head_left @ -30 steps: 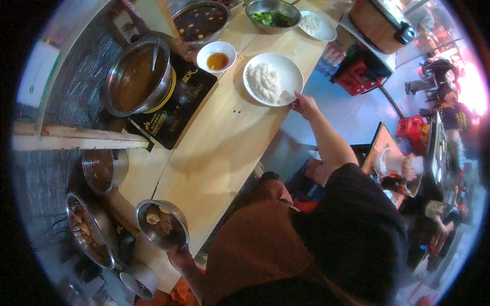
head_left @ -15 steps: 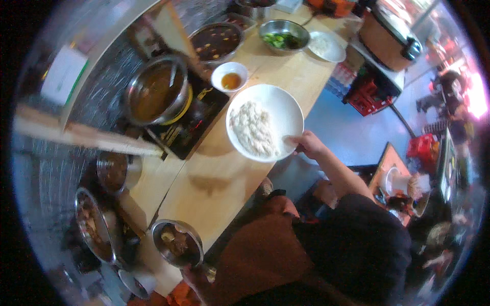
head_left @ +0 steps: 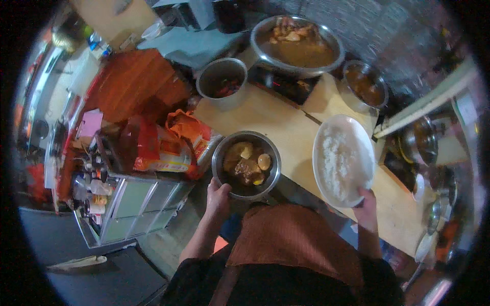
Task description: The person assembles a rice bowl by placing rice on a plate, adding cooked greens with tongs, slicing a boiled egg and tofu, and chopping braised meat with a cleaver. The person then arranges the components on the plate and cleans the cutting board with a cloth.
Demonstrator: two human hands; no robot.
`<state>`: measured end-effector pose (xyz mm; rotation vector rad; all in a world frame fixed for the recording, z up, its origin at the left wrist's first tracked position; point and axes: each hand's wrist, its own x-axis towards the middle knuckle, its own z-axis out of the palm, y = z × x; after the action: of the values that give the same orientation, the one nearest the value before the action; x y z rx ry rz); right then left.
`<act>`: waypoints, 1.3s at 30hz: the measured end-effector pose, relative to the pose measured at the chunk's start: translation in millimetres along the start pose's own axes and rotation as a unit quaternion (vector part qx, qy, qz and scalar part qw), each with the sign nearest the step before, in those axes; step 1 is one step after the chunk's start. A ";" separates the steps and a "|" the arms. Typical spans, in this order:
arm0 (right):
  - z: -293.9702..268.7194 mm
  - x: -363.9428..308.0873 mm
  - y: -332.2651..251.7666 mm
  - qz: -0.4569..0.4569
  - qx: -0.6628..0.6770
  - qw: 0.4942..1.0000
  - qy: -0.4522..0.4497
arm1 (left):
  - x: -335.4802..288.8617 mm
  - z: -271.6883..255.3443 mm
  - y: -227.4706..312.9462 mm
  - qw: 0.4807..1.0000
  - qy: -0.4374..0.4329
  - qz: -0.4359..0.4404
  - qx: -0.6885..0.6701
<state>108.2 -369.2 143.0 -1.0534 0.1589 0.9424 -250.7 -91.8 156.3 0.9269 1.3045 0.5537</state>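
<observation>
Basin [head_left: 298,70] and pot [head_left: 217,71] are seen far, bags [head_left: 158,150] left. Over the table [head_left: 291,133], the plate [head_left: 363,150], its long axis near-to-far, is gripped by the right hand [head_left: 366,203]; the bowl [head_left: 255,137], mouth up, is clasped by the left hand [head_left: 218,196].

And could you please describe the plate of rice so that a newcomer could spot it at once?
Find the pale wooden counter, then the right hand in front of it. The plate is in that hand, gripped at its near rim. Unlike the steel bowl in the left hand, it is white and holds rice.
</observation>
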 end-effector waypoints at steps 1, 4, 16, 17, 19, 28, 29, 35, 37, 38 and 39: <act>4.8 7.9 -8.9 0.026 -0.017 0.999 -0.017 | -9.1 8.5 0.5 0.999 0.041 0.031 -0.011; 18.2 19.1 -13.7 0.064 -0.060 0.996 -0.007 | -20.2 16.1 2.6 0.996 0.056 0.063 -0.026; 27.1 -9.9 -28.9 -0.024 -0.189 0.982 0.003 | 8.9 30.2 -29.7 0.985 -0.003 -0.008 -0.171; 26.6 -12.7 -27.3 -0.027 -0.199 0.979 0.031 | 13.3 27.3 -22.0 0.987 0.017 -0.032 -0.154; 25.4 -13.5 -26.6 -0.013 -0.214 0.976 0.046 | 27.5 23.2 -4.5 0.975 0.003 0.010 -0.223; -5.1 3.2 11.3 -0.049 -0.095 0.990 0.097 | 177.7 -17.4 173.9 0.947 0.025 0.105 -0.302; -13.9 3.0 17.9 -0.106 -0.062 0.990 0.070 | 200.2 -18.1 197.3 0.946 0.034 0.126 -0.296; -23.4 -3.4 50.8 -0.196 -0.141 0.961 0.134 | 381.1 -27.9 341.5 0.932 0.073 0.180 -0.306; 2.0 -4.0 66.1 -0.160 -0.036 0.956 0.242 | 456.1 -40.9 386.3 0.928 0.105 0.203 -0.293; 17.7 -3.7 72.2 -0.127 -0.035 0.943 0.305 | 496.0 -45.0 408.3 0.897 0.140 0.201 -0.369; 35.1 -3.7 83.4 -0.157 -0.015 0.935 0.316 | 534.2 -55.2 422.0 0.894 0.139 0.195 -0.379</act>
<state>34.7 -330.2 107.5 -1.3390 0.4934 0.2923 -126.9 578.3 203.9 0.4469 1.0012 1.4350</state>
